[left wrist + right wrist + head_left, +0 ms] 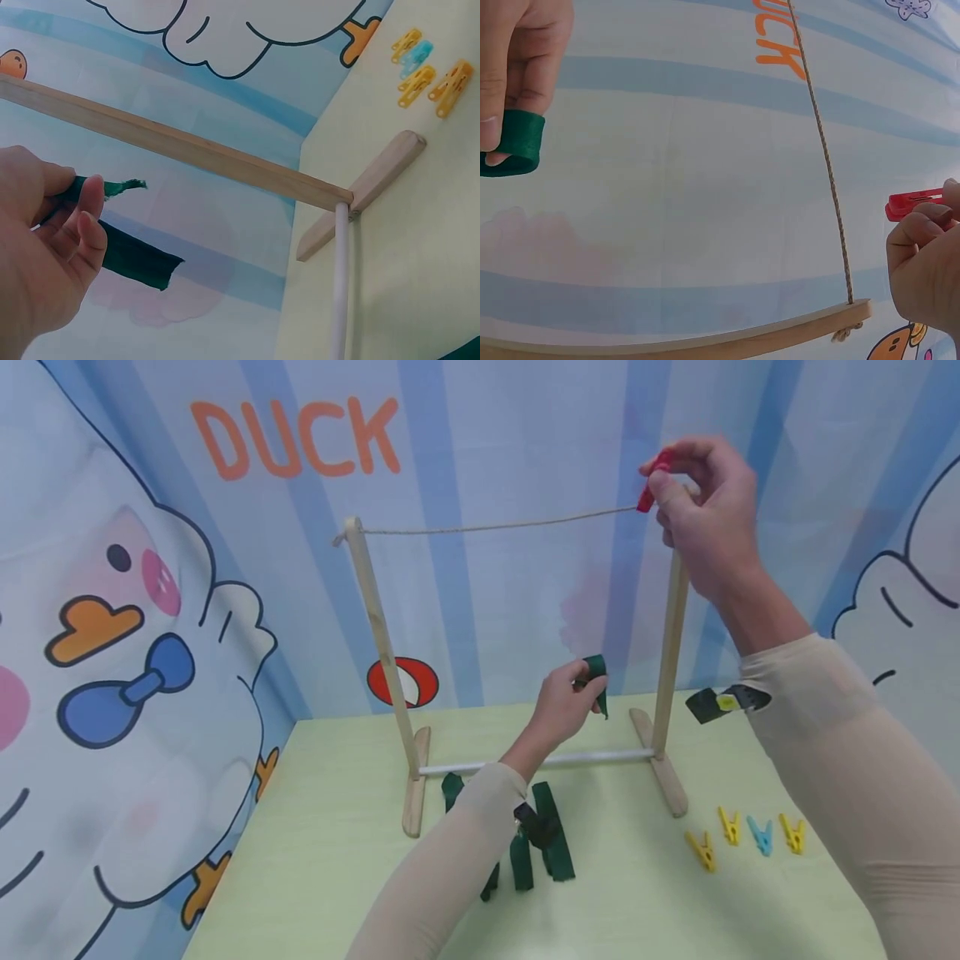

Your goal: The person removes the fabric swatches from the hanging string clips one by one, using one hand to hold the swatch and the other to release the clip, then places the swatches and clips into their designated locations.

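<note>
My right hand point(712, 518) is raised at the right end of a thin rope point(487, 528), pinching a red clothespin point(645, 499) between thumb and fingers. In the head view the clothespin overlaps the rope; the right wrist view shows the clothespin point(913, 202) apart from the rope. Lower down, between the two posts, my left hand point(561, 703) pinches a dark green cloth strip point(596, 667). Bent over in the left wrist view, the strip point(141, 259) has a loose end hanging past the fingers. The rope is strung between the tops of a wooden stand's left post point(380, 635) and right post point(670, 652).
More green strips point(555, 839) lie on the table point(300, 877), partly behind the left forearm. Three yellow clothespins point(730, 827) and a blue clothespin point(760, 837) lie at right. A white bar point(600, 758) joins the stand's feet. A printed curtain point(510, 602) stands behind.
</note>
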A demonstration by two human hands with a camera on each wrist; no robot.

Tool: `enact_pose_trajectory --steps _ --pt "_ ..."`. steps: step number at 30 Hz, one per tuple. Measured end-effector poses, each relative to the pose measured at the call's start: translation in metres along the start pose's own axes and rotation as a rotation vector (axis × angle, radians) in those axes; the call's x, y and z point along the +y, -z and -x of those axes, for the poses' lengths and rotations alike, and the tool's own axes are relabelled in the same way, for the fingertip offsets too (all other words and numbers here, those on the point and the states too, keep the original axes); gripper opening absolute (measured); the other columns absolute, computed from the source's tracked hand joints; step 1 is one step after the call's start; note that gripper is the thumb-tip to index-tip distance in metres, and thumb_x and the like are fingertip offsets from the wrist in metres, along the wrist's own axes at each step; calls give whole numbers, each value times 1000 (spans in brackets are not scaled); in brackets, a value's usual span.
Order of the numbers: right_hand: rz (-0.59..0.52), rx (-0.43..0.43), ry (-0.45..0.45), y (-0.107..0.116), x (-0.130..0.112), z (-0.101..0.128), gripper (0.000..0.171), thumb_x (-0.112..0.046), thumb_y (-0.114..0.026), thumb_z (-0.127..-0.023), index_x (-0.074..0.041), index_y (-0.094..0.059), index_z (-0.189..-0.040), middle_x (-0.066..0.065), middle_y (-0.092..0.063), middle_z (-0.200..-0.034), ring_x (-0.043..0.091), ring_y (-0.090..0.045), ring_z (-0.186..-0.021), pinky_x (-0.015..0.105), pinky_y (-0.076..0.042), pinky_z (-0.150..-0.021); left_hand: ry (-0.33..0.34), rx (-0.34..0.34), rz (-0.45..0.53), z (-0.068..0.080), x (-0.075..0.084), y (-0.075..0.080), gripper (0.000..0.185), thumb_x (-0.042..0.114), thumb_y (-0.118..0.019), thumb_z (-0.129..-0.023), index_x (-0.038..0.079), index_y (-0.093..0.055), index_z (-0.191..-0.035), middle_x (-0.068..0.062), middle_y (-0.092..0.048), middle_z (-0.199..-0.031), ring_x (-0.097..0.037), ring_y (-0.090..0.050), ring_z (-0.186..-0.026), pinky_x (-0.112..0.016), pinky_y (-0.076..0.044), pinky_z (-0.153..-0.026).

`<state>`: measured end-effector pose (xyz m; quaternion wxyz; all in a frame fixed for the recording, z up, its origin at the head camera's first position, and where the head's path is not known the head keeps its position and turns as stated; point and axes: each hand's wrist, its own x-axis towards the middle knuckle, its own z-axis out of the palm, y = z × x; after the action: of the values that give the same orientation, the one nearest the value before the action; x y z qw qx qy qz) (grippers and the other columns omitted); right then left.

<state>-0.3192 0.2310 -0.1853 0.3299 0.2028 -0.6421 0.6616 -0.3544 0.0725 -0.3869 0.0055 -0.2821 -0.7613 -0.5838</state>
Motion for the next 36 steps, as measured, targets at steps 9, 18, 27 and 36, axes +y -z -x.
enact_pose_trajectory --steps 9,18,27,36 --pt "46 44 19 12 5 21 25 -13 -71 -94 -5 -63 -117 13 -66 -107 26 -43 -62 23 -40 -53 29 -3 5 6 -1 -1 18 21 -60 -102 7 -64 -92 -2 -61 -82 -15 -61 -62 -27 -44 -55" --pt "219 54 0 27 11 39 29 -18 -70 -95 -7 -64 -121 9 -68 -110 24 -58 -74 22 -45 -57 38 -18 8 14 -6 -3 18 21 -61 -102 6 -65 -93 -2 -60 -81 -14 -60 -61 -25 -44 -56" --pt "360 38 -85 49 28 63 25 -20 -69 -96 -10 -64 -119 1 -67 -103 15 -64 -84 18 -47 -57 73 -28 24 30 -22 -5 18 21 -60 -102 5 -65 -95 -2 -60 -80 -14 -60 -61 -26 -41 -53" --pt "399 60 -156 71 47 86 25 -23 -70 -95 -11 -65 -117 0 -64 -103 10 -62 -79 17 -47 -55 88 -29 39 40 -29 -9 17 19 -62 -101 4 -65 -94 -3 -60 -79 -13 -60 -60 -25 -40 -51"
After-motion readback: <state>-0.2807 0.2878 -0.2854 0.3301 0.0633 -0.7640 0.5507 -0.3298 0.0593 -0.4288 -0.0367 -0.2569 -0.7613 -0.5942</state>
